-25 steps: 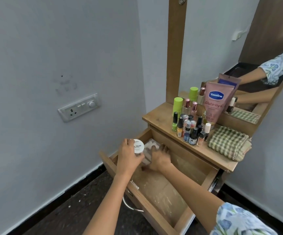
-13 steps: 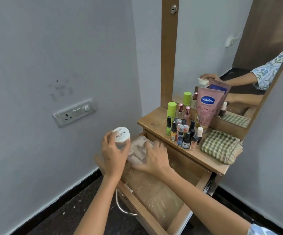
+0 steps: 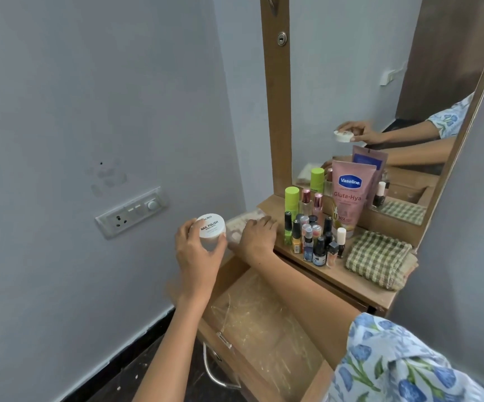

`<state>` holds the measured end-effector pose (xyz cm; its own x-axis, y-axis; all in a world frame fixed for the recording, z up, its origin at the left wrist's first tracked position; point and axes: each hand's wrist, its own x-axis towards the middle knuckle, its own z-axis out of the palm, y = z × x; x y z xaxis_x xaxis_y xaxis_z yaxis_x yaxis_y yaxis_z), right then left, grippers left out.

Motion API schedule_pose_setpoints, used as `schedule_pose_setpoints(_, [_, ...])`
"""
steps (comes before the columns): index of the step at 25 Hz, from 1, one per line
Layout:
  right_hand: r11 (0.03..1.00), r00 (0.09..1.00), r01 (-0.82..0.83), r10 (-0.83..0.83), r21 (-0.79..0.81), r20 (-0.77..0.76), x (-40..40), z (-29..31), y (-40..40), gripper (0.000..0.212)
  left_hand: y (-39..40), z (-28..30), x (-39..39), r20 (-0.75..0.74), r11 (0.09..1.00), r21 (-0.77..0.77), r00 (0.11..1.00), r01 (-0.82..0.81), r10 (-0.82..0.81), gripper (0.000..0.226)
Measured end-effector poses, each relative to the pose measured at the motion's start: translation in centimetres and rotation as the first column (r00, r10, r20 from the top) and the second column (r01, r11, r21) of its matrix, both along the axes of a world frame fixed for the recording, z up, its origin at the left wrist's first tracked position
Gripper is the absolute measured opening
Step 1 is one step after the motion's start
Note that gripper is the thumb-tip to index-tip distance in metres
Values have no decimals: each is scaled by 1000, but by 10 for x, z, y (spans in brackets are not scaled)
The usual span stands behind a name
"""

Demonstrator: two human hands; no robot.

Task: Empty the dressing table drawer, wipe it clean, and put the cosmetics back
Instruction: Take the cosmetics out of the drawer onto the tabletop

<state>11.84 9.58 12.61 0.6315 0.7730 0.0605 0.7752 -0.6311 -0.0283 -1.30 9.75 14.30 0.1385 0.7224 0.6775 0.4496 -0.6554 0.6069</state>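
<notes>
Dressing-table drawer (image 3: 266,323) now looks bare — left hand (image 3: 197,256) has lifted the nail polish remover tub (image 3: 212,231), fingers curled round it, up beside the tabletop, right hand (image 3: 256,237) gripping a flat clear packet (image 3: 239,227) — emptying nearly done, I judge.

A white round tub (image 3: 212,231) labelled "NAIL POLISH" is held tilted above the open, bare wooden drawer (image 3: 266,323); bottles (image 3: 311,237) and a pink tube (image 3: 348,195) stand on the worktop (image 3: 359,282).

My left hand (image 3: 198,250), forearm reaching up from below, curls its fingers round a jar (image 3: 212,230). My right hand (image 3: 256,237), arm extended from the lower right, grips a packet (image 3: 239,227) from above.
</notes>
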Motion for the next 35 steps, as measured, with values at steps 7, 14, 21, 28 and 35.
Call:
schedule_pose_setpoints(7, [997, 998, -28, 32, -65, 60, 11, -2, 3, 45, 1, -7, 12, -42, 997, -50, 998, 53, -55, 43])
schedule_pose_setpoints(14, [893, 945, -317, 325, 318, 30, -25, -21, -77, 31, 19, -16, 30, -136, 976, -166, 977, 140, -163, 44])
schedule_pose_setpoints(21, [891, 895, -319, 395, 322, -205, -13, -65, -166, 28, 34, -10, 90, -246, 937, -295, 932, 189, -265, 41])
schedule_pose_setpoints(28, [885, 873, -287, 399, 368, -279, -4, -75, -167, 34, 41, -19, 117, -303, 922, -318, 897, 223, -321, 38])
schedule_pose_setpoints(35, [875, 870, -310, 419, 371, -260, -4, -81, -167, 31, 27, -39, 109, -313, 933, -355, 933, 61, -180, 56])
